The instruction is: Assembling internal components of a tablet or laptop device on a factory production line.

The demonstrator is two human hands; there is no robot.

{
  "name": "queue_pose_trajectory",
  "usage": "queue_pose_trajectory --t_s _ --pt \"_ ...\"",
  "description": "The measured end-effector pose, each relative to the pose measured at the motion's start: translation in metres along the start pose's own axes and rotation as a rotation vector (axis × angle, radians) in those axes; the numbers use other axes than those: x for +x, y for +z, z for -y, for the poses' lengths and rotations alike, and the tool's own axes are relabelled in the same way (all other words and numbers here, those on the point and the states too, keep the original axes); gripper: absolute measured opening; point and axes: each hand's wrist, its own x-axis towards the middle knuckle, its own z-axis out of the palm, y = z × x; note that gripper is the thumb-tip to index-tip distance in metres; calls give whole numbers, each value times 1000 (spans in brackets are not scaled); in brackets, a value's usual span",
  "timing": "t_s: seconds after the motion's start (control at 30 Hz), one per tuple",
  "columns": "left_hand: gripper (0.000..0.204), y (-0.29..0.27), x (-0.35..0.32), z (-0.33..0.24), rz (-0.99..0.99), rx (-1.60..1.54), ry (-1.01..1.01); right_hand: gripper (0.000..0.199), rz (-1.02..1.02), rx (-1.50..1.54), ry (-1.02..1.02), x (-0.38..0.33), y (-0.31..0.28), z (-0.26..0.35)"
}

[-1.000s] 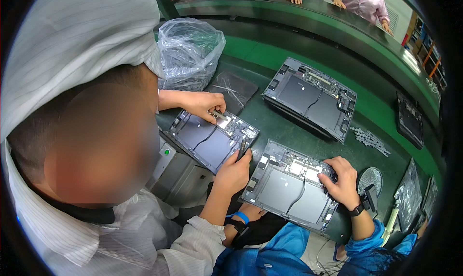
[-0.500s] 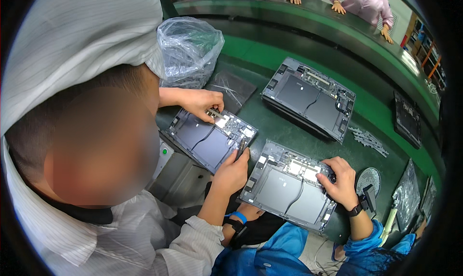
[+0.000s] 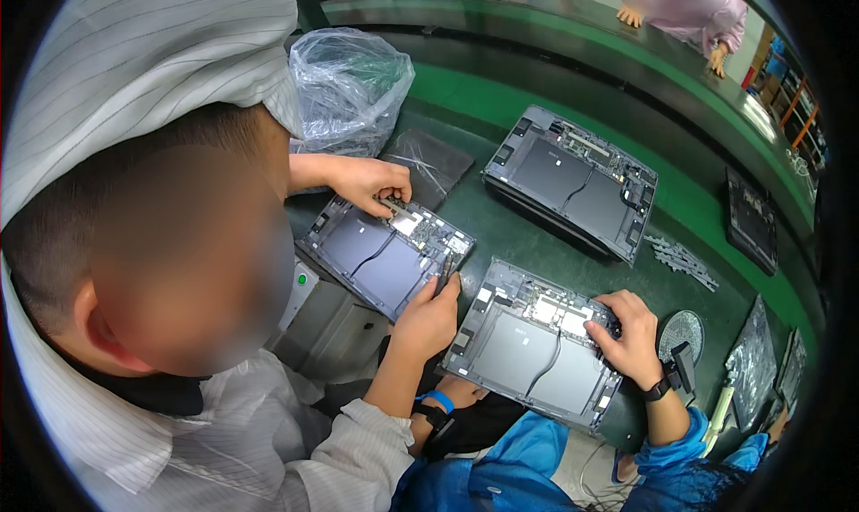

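Observation:
An opened laptop base point(image 3: 514, 346) lies in front of me, its grey battery, black cable and circuit boards bare. My right hand point(image 3: 631, 337) grips its right side, the thumb lying on the board and the fingers curled near the edge; a wristband device is on that wrist. Low at the laptop's left edge is my left hand point(image 3: 461, 390), with a blue band on the wrist; its fingers are hidden by the laptop. To my left, a co-worker's hands point(image 3: 429, 320) hold a similar opened laptop point(image 3: 371, 252), one gripping its near corner, the other pinching at the board.
A stack of opened laptops point(image 3: 573, 176) stands ahead on the green bench. Grey metal strips point(image 3: 682, 261), a round dish point(image 3: 682, 335) and a plastic-wrapped item point(image 3: 752, 360) lie to the right. A clear plastic bag point(image 3: 349, 91) sits beyond the co-worker. People in pink stand across the bench.
The view has shifted slightly. Both my hands and the laptop stay as they were. Across the bench, a person in pink has leaned and moved a little to the right.

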Motion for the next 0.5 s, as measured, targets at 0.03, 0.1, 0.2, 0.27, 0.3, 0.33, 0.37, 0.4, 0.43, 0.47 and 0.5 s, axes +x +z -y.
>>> queue_pose_trajectory --t_s 0.03,0.1,0.2,0.27,0.3,0.33,0.37,0.4,0.43,0.47,0.5 --pt "37 1 -1 1 -3 4 5 31 0 0 0 0 0 1" --pt "36 0 -1 1 -6 8 7 31 -5 7 -6 0 0 3" --pt "36 -3 0 0 9 73 25 31 -3 4 3 0 0 2" --pt "36 -2 0 0 13 119 47 31 -2 7 3 -1 -1 3" --pt "36 -2 0 0 11 121 45 31 -2 9 5 -1 -1 3" --pt "36 -1 0 -1 18 125 45 31 -4 9 3 0 0 3" --pt "36 -1 0 0 25 128 45 31 -8 10 1 0 1 2" --pt "36 2 -1 -2 26 129 42 31 -9 11 -1 -1 1 2" --pt "35 5 -1 -2 -8 109 20 31 -8 12 -3 -1 0 2" --pt "35 8 -2 -3 -41 90 -3 31 -4 9 -3 -1 0 3" --pt "35 7 -1 -2 -43 91 -3 31 -2 4 -1 -1 0 2"
